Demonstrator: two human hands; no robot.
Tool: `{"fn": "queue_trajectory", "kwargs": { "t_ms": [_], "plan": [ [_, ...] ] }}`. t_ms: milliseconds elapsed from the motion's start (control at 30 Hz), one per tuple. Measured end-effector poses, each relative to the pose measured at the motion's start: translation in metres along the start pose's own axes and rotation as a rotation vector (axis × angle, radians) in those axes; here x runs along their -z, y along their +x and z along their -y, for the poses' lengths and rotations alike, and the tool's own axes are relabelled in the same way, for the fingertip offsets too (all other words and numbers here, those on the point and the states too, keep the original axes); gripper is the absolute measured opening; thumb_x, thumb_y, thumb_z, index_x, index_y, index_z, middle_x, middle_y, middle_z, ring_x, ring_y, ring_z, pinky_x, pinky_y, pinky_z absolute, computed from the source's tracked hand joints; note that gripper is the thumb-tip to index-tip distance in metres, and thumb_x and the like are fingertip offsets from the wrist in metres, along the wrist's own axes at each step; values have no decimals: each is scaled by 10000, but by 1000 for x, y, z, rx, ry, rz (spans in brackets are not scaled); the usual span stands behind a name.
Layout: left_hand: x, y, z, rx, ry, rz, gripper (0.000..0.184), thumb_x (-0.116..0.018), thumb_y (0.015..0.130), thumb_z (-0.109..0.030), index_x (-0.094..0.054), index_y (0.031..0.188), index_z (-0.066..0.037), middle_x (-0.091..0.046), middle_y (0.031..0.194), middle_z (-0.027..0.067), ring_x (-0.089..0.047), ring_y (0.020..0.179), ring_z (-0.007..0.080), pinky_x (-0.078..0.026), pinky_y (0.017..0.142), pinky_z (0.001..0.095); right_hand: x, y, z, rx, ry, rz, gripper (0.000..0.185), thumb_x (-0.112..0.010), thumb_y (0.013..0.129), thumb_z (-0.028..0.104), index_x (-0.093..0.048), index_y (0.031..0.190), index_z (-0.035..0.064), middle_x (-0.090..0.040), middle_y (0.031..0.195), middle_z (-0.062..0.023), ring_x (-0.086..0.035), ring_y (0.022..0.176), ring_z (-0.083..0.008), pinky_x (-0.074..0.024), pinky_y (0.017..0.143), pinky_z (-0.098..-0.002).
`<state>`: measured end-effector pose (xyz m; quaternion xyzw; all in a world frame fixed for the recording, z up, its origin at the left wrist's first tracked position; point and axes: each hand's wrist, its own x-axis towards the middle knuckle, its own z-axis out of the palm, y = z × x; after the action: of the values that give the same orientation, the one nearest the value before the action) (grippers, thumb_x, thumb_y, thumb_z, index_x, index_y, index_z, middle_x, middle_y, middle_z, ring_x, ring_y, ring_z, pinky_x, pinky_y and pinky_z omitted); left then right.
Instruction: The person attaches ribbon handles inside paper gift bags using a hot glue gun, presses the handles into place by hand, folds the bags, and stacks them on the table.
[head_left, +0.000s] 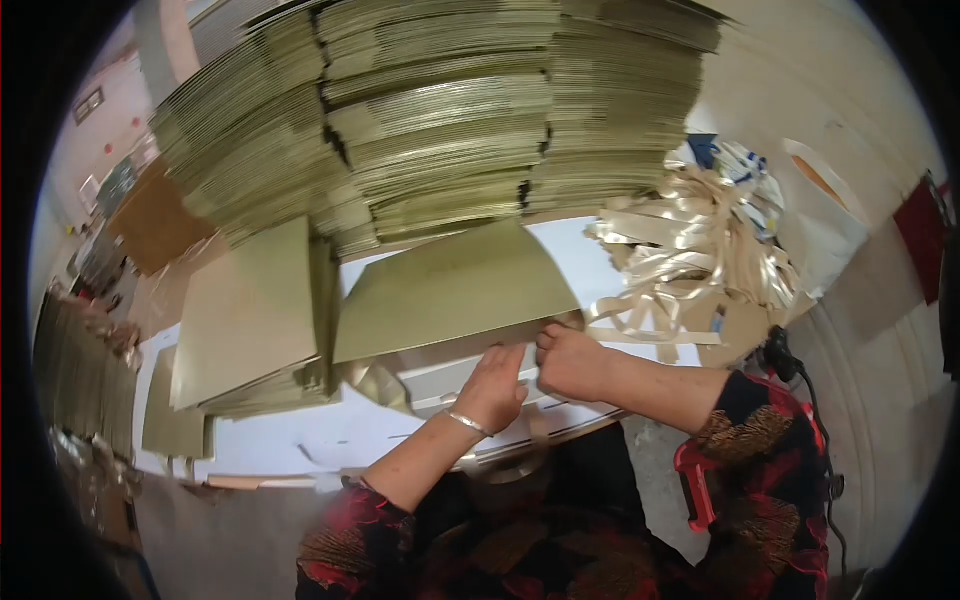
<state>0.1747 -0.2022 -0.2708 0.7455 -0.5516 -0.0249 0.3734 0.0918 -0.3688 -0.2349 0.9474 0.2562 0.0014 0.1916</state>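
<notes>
A gold-coloured board [455, 285] lies in front of me, its near edge raised above a pale strip. My left hand [490, 388] rests at that near edge, fingers stretched forward against the pale part below it. Close beside it, my right hand [568, 362] is closed, knuckles up, at the board's right front corner. What its curled fingers hold, if anything, is hidden. A loop of cream satin ribbon [380, 385] comes out under the board's left front corner.
Tall stacks of gold boards [440, 120] rise behind the white work surface [270, 435]. A shorter stack [250, 320] stands at the left. Loose cream ribbons [680, 240] are heaped at the right, near a black cabled tool [780, 350]. A red object [695, 485] is below my right forearm.
</notes>
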Motion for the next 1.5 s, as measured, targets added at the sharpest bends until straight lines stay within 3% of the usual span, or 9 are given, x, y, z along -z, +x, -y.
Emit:
{"fn": "queue_trajectory", "kwargs": {
  "t_ms": [200, 433, 633, 800, 933, 1067, 1233, 1300, 1500],
  "plan": [
    [-19, -2, 15, 165, 112, 117, 558, -629, 728, -34, -428, 1247, -8, -512, 1196, 210, -379, 1257, 466, -260, 1066, 536, 48, -41, -2, -189, 101, -431, 167, -604, 704, 146, -669, 815, 38, -644, 861, -132, -593, 961, -298, -445, 940, -427],
    [-33, -13, 31, 62, 115, -71, 381, -660, 725, -49, -602, 1101, -39, -540, 1148, 170, -440, 1194, 416, -330, 1065, 480, 77, -256, -71, -1492, 104, 370, 364, -641, 787, 416, -711, 777, 59, -688, 830, -164, -666, 772, -341, -513, 666, -451],
    [-25, -13, 18, 6, 395, 10, 323, -632, 785, -159, -630, 1101, -91, -541, 1169, 126, -426, 1193, 362, -338, 1007, 493, 24, -362, -71, -1762, 852, 600, 432, -629, 817, 386, -646, 984, -13, -678, 802, -208, -689, 757, -330, -548, 684, -519],
    [-17, -10, -1, 175, 505, 146, 341, -595, 812, -237, -648, 1138, -153, -542, 1149, 68, -440, 1118, 275, -354, 906, 424, -47, -419, -60, -1871, 1727, -119, 415, -585, 843, 305, -568, 1121, -4, -665, 905, -208, -670, 779, -366, -531, 672, -569],
    [-17, -10, -2, 285, 403, 154, 393, -619, 786, -310, -649, 1146, -155, -538, 1131, 64, -440, 1104, 260, -350, 920, 410, -79, -408, -31, -2078, 1475, -595, 293, -574, 806, 214, -527, 1041, 46, -574, 849, -138, -598, 690, -321, -532, 625, -537],
    [-5, -7, -14, 419, 274, 192, 498, -675, 750, -408, -628, 1177, -156, -530, 1167, 57, -444, 1119, 245, -353, 930, 391, -50, -392, 4, -1991, 1638, -1114, 239, -560, 783, 70, -495, 1013, 75, -536, 832, -79, -567, 630, -224, -551, 537, -408],
    [-6, -7, -9, 451, 239, 135, 626, -734, 688, -412, -569, 1225, -137, -523, 1198, 73, -435, 1160, 267, -344, 969, 402, -21, -373, 53, -1679, 1100, -1618, 326, -602, 832, 172, -537, 1140, 85, -634, 914, -64, -619, 724, -184, -540, 539, -329],
    [-4, -6, -9, 457, 230, 196, 673, -745, 683, -394, -529, 1258, -119, -518, 1225, 85, -424, 1187, 280, -335, 992, 409, -10, -367, 63, -1391, 1544, -1764, 456, -632, 837, 227, -498, 1228, 34, -640, 1039, -93, -649, 854, -201, -558, 503, -316],
    [-8, -11, -4, 395, 188, 84, 594, -744, 676, -317, -547, 1199, -118, -534, 1199, 99, -449, 1128, 307, -360, 964, 425, 73, -216, 100, -1009, 1843, -1223, 642, -574, 730, 68, -390, 1337, -33, -560, 1214, -204, -606, 1070, -282, -628, 599, -417]
  ]
}}
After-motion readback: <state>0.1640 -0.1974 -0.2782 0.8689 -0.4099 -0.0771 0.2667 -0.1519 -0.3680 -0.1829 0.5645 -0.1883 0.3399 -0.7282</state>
